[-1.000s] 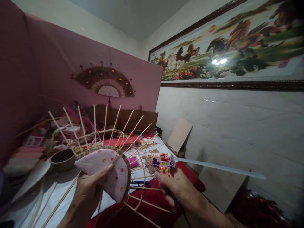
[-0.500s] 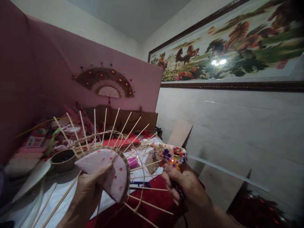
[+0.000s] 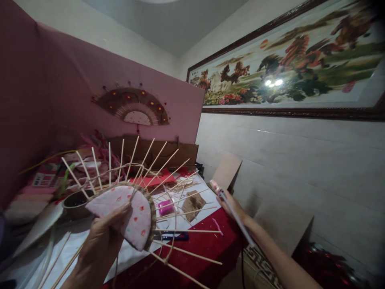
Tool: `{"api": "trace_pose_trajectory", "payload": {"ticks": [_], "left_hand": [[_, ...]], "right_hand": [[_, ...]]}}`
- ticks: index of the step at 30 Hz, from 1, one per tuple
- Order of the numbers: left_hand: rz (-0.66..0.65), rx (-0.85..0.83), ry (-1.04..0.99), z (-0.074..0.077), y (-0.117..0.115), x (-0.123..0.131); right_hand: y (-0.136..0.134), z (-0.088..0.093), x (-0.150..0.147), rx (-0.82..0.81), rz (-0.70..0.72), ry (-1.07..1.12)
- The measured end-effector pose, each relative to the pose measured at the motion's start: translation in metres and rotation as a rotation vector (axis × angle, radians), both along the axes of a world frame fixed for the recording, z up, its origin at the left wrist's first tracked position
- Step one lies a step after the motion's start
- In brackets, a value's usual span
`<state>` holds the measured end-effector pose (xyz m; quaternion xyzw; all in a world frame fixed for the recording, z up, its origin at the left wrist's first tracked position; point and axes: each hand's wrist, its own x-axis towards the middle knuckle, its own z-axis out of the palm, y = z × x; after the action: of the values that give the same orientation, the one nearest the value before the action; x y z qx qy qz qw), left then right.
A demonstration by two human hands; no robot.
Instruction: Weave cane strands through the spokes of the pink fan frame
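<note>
My left hand (image 3: 104, 235) is closed on a half-made fan (image 3: 142, 216), thumb on top of its half-round pink fabric centre with small red prints. Thin wooden sticks radiate from the woven rim, and a cord threads loosely between them. At the table's right edge, my right hand (image 3: 230, 204) grips a hot glue gun (image 3: 214, 185) with a flowered cover. A long translucent glue stick (image 3: 237, 220) points back from it over my forearm, and a dark cable hangs below. Most of the gun's body is hidden by the hand.
A finished fan (image 3: 136, 117) hangs on the pink board (image 3: 180, 104). On the table lie a brown fabric scrap (image 3: 193, 205), a bright pink item (image 3: 165, 207), a blue-handled tool (image 3: 177, 236) and red paper (image 3: 165, 178). A dark bowl (image 3: 70, 202) stands left, near piled fabric.
My right hand has moved away from the fan's sticks and turned the glue gun, so its glue stick now shows. The fan in my left hand has shifted slightly left.
</note>
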<state>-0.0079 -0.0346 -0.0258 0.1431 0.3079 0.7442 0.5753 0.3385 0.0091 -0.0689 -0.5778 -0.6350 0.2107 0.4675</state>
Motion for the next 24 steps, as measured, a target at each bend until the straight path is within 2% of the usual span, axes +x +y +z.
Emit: {"api": "trace_pose_trajectory", "payload": {"ticks": [4, 6, 9, 11, 13, 14, 15, 16, 19, 21, 24], "left_hand": [[0.001, 0.020, -0.002, -0.001, 0.000, -0.001], [-0.002, 0.027, 0.014, -0.003, -0.001, 0.000], [0.003, 0.037, 0.056, -0.008, -0.001, 0.000], [-0.004, 0.041, 0.079, -0.009, -0.001, 0.000], [-0.010, 0.047, 0.088, -0.010, -0.001, 0.001], [-0.012, 0.051, 0.094, -0.011, -0.001, 0.001], [-0.011, 0.057, 0.103, -0.011, -0.001, 0.002], [-0.007, 0.060, 0.113, -0.011, -0.001, 0.003], [0.010, 0.064, 0.153, -0.013, -0.002, 0.005], [0.014, 0.069, 0.183, -0.014, -0.003, 0.005], [0.002, 0.086, 0.216, -0.014, -0.004, 0.006]], "right_hand": [[0.006, -0.021, -0.018, -0.037, 0.019, -0.226], [0.009, -0.021, -0.031, -0.037, 0.038, -0.284], [0.013, -0.011, -0.040, 0.000, 0.002, -0.314], [0.007, 0.003, -0.041, 0.045, -0.126, -0.297], [-0.009, 0.020, -0.042, 0.140, -0.324, -0.249], [-0.020, 0.029, -0.046, 0.204, -0.417, -0.222], [-0.033, 0.038, -0.053, 0.364, -0.525, -0.183], [-0.046, 0.046, -0.062, 0.501, -0.531, -0.191], [-0.079, 0.060, -0.101, 0.731, -0.213, -0.428], [-0.089, 0.061, -0.126, 0.739, -0.144, -0.504], [-0.086, 0.055, -0.148, 0.669, -0.146, -0.543]]}}
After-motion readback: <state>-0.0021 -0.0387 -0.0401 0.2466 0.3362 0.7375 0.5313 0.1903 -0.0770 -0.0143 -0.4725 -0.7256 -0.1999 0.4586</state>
